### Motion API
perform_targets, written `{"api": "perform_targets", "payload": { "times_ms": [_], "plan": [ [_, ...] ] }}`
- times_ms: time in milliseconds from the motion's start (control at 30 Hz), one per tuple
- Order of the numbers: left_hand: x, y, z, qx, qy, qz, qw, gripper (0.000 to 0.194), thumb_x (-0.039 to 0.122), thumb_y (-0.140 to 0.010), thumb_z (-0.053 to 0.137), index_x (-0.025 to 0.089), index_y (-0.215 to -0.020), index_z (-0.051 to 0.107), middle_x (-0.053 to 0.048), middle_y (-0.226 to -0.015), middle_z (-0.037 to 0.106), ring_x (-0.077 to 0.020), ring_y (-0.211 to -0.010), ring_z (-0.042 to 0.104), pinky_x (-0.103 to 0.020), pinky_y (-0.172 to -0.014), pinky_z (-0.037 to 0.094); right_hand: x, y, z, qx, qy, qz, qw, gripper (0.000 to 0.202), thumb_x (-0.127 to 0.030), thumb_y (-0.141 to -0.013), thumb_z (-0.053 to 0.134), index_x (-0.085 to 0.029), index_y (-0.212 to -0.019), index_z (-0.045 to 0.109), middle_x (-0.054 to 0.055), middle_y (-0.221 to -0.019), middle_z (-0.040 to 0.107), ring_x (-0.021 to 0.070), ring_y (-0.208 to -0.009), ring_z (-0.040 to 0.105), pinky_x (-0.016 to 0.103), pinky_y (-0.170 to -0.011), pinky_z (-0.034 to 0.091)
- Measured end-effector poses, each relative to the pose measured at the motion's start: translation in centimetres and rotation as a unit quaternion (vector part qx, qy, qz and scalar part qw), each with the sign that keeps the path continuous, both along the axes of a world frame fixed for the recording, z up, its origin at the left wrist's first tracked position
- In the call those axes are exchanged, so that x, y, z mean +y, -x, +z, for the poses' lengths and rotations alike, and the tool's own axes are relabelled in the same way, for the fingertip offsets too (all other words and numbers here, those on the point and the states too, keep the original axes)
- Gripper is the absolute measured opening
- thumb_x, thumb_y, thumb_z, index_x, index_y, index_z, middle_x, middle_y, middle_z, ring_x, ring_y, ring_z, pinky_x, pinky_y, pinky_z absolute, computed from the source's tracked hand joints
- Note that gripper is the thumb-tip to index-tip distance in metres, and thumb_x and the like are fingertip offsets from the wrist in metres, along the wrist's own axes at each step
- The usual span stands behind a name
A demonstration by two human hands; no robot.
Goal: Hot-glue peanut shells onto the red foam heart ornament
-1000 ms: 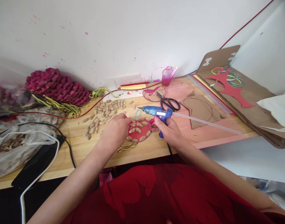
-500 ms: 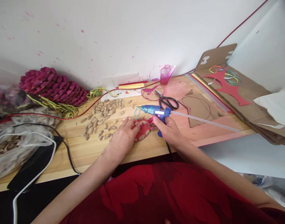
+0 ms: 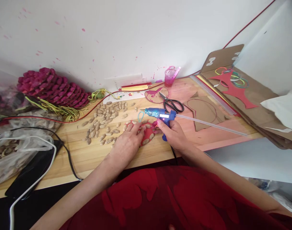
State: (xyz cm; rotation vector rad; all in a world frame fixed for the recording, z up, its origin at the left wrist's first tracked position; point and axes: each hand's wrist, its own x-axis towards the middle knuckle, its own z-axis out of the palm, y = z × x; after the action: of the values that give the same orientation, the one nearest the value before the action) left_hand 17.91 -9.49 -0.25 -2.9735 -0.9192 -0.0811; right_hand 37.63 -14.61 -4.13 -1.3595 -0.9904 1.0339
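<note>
- Red backing piece [image 3: 146, 131] lies flat on the wooden table [image 3: 88, 159], front and centre in my head feed, with glued-on peanuts [image 3: 151, 136] around its rim and a teal loop [image 3: 141, 117] at its far edge.
- Left hand [image 3: 129, 139]: down on the piece's left part, fingers bent and close together. I can't tell whether they grip a peanut; the fingertips partly hide the spot.
- Right hand [image 3: 173, 134]: wrapped round the handle of the blue glue gun [image 3: 157, 114], fingers closed on it, thumb on the near side. Fingertips reach the piece's right edge; I can't confirm contact.
- Gun's nozzle points left, above the piece's far edge. Clear glue stick [image 3: 213, 124] sticks out of its back.
- Loose peanuts [image 3: 107, 111] are scattered left of the piece.
- Black-handled scissors [image 3: 174, 105] sit beyond the gun, overlapping a rounded cardboard cutout [image 3: 150, 97].
- Cardboard sheet [image 3: 205, 111] with a drawn outline lies right of them.
- Pink-stained cup [image 3: 169, 79] stands by the wall.
- Far left: I see a stack of magenta pieces [image 3: 55, 88] with yellow-green strings [image 3: 53, 107], then a plastic bag [image 3: 18, 156].
- Far right: open cardboard box [image 3: 215, 62], red offcut [image 3: 232, 88] in it.
</note>
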Motion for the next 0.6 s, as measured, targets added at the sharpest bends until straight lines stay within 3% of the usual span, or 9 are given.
{"api": "perform_targets", "payload": {
  "times_ms": [133,300,500,600],
  "plan": [
    [0.1,0.2,-0.3,0.005,-0.017,-0.013,1.000,0.042,0.008,-0.098,0.051,0.012,-0.139,0.058,-0.017,-0.141,0.058,-0.0300,-0.130,0.057,-0.046,-0.111,0.051,0.0,0.1,0.4,0.012,0.011,0.000,1.000,0.042,-0.063,-0.088,0.065,-0.022,-0.090,0.070,0.003,-0.080,0.071,0.0166,-0.067,0.064,0.027,-0.054,0.051],
    [0.3,0.1,0.1,0.051,-0.028,-0.039,0.998,0.042,0.007,-0.098,0.049,0.005,-0.139,0.057,-0.018,-0.129,0.065,-0.0302,-0.126,0.060,-0.044,-0.108,0.053,-0.2,0.4,1.7,-0.007,0.036,-0.012,0.999,0.045,-0.064,-0.085,0.067,-0.019,-0.090,0.071,0.004,-0.080,0.072,0.0174,-0.069,0.066,0.025,-0.051,0.048],
    [0.1,0.0,-0.3,0.060,-0.047,-0.034,0.997,0.045,0.007,-0.097,0.051,0.004,-0.141,0.056,-0.019,-0.128,0.065,-0.0306,-0.125,0.061,-0.044,-0.107,0.053,-0.2,0.4,2.1,0.004,0.017,-0.017,1.000,0.044,-0.063,-0.083,0.071,-0.020,-0.093,0.074,0.006,-0.093,0.077,0.0192,-0.082,0.071,0.030,-0.070,0.059],
    [-0.1,-0.1,-0.5,0.056,-0.059,-0.031,0.996,0.046,0.007,-0.096,0.053,0.005,-0.142,0.055,-0.019,-0.128,0.065,-0.0310,-0.122,0.061,-0.046,-0.107,0.054,-0.2,0.5,2.1,0.022,0.023,-0.010,0.999,0.045,-0.062,-0.083,0.070,-0.020,-0.098,0.073,0.007,-0.096,0.078,0.0204,-0.083,0.073,0.031,-0.071,0.060]
  ]
}}
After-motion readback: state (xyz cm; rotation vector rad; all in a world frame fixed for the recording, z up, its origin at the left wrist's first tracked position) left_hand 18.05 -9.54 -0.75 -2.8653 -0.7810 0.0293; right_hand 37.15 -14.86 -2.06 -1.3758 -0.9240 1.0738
